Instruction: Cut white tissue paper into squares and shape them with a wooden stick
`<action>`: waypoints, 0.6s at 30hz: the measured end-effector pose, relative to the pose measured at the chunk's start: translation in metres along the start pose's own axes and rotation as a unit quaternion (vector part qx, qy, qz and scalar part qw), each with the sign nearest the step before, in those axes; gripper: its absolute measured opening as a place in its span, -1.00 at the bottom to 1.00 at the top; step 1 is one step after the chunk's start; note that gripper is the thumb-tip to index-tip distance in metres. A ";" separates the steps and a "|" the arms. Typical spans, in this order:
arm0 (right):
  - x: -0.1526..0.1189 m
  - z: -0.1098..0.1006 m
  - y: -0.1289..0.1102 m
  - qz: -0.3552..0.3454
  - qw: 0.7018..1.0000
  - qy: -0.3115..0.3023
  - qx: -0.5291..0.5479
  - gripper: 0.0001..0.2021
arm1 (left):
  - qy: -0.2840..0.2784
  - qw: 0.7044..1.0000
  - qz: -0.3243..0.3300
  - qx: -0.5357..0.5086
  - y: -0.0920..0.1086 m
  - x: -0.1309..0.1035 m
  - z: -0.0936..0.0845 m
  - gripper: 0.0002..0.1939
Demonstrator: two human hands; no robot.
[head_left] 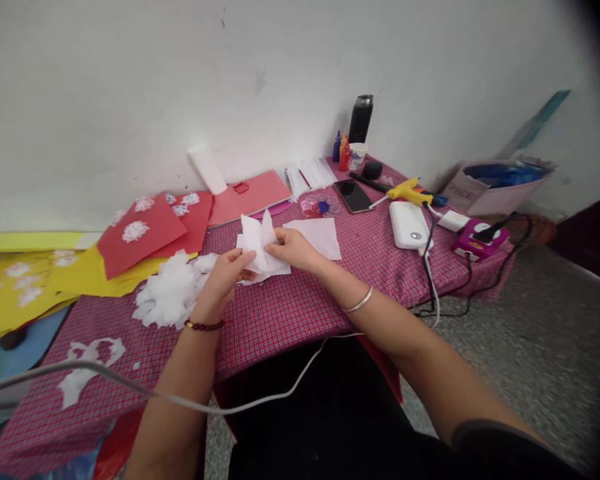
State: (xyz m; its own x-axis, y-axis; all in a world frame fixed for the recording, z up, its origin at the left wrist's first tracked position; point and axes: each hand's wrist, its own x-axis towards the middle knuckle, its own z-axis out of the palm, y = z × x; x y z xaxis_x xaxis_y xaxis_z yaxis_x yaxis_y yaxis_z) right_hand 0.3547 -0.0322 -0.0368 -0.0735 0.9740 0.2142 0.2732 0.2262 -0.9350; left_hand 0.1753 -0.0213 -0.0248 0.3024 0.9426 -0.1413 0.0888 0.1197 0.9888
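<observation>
A folded piece of thin white paper point(253, 241) is held between both hands over the checked tablecloth point(280, 320). My left hand point(229, 272) pinches its lower left part, thumb on top. At its right side, the thumb and fingers of my right hand point(293, 248) are closed on the same paper. More white paper lies beneath it. Just right of my right hand rests a flat white sheet point(315, 235). Crumpled white paper pieces point(167, 290) are heaped to the left of my left hand.
Red cards point(143, 233) and yellow sheets point(10, 287) lie at the left. Farther right are a phone point(353, 195), a yellow glue gun point(410, 192), a white power bank point(409, 225) and a purple socket box point(480, 240). A white cable point(260, 402) crosses in front.
</observation>
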 end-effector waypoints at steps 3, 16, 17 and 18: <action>0.000 -0.001 -0.001 -0.002 1.000 0.003 -0.011 -0.93 | -0.002 0.998 -0.012 0.063 0.000 -0.001 0.003 -0.72; -0.005 0.004 -0.012 0.104 0.991 -0.044 0.071 -0.85 | 0.069 0.975 0.156 0.144 -0.005 -0.001 0.000 -0.83; -0.005 0.005 -0.011 0.108 0.991 -0.048 0.063 -0.85 | 0.073 0.967 0.168 0.175 -0.004 -0.002 0.001 -0.83; -0.005 0.006 -0.009 0.111 0.991 -0.048 0.051 -0.86 | 0.078 0.961 0.175 0.197 -0.004 -0.003 0.002 -0.82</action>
State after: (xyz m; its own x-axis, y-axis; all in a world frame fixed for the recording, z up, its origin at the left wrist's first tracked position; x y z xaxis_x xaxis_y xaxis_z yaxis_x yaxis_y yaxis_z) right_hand 0.3470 -0.0388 -0.0306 -0.1155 0.9930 -0.0235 0.1954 -0.0004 -0.9807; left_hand 0.1756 -0.0247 -0.0283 0.2370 0.9422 0.2368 0.3688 -0.3127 0.8753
